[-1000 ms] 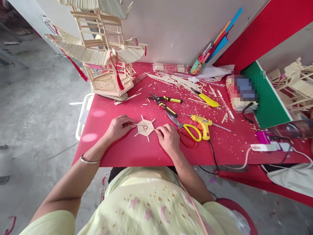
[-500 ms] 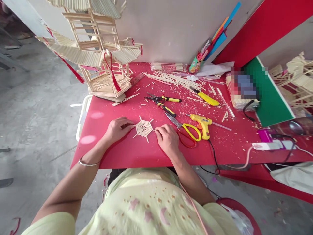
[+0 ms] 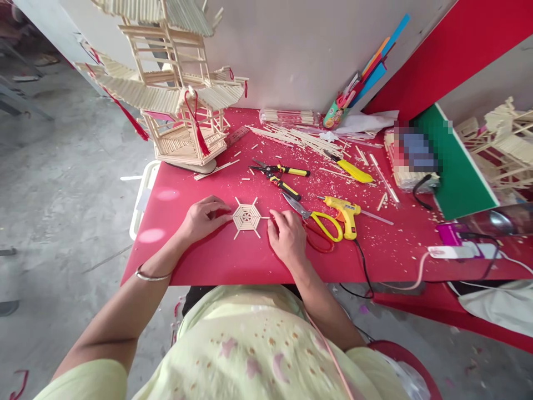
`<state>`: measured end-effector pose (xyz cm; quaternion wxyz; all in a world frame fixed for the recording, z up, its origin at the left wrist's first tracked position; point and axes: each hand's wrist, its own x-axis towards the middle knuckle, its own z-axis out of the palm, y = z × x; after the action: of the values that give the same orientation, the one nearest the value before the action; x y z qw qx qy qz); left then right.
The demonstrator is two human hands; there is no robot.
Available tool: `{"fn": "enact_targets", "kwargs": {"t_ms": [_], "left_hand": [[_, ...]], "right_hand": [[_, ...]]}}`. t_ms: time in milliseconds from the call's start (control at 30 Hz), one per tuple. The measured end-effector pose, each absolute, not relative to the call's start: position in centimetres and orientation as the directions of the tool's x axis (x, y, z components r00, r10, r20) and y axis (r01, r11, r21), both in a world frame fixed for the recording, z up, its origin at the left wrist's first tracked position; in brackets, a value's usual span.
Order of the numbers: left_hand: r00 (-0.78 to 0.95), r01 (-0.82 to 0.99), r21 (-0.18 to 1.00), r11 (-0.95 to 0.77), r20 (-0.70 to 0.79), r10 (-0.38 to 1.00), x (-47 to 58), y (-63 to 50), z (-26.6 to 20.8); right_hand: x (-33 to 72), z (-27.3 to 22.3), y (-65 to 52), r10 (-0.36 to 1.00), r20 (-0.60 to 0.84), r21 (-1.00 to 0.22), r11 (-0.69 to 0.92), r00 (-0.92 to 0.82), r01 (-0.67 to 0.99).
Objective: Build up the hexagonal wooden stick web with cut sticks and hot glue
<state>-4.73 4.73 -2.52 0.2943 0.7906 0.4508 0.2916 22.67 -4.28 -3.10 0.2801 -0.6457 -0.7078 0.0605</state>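
A hexagonal, web-like wheel of thin wooden sticks point(image 3: 246, 217), with spokes jutting past its rim, lies at the front of the red table between my hands. My left hand point(image 3: 205, 218) is closed at the tip of its left spoke, thumb and forefinger about the end. At the opposite spoke, my right hand point(image 3: 287, 236) has its fingers a little apart, close to the tip. Scissors point(image 3: 320, 218) with yellow and red handles lie just beyond my right hand. Beside them is a yellow glue gun point(image 3: 345, 212) with a glue stick in its back.
A stick pagoda point(image 3: 187, 141) with red tassels stands at the back left. Black-and-yellow pliers point(image 3: 287, 176), a yellow utility knife point(image 3: 353, 169) and loose sticks point(image 3: 295, 139) lie among scraps. A power strip point(image 3: 453, 251) and cords are at the right.
The stick wheel has turned slightly, its upper and lower spokes now slanting differently. My right fingers have loosened from the spoke tip; my left hand has barely moved.
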Motion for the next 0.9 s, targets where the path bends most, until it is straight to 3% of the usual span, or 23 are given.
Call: {"fn": "enact_targets", "kwargs": {"t_ms": [533,767,900], "left_hand": [[0.433,0.579,0.671,-0.464,0.229,0.872,-4.7,4.9,-2.9],[0.464,0.515,0.745,-0.424,0.173,0.869,-5.2,6.3,-2.7],[0.465,0.528,0.782,-0.331,0.06,0.883,-5.0,7.9,-2.1]], "right_hand": [[23.0,-2.9,-4.3,0.953,0.293,-0.386,0.186,-0.071,0.904],[25.4,0.3,-5.0,0.945,0.146,-0.431,0.327,-0.292,0.841],[26.5,1.7,-4.9,0.895,0.05,-0.421,0.422,-0.444,0.803]]}}
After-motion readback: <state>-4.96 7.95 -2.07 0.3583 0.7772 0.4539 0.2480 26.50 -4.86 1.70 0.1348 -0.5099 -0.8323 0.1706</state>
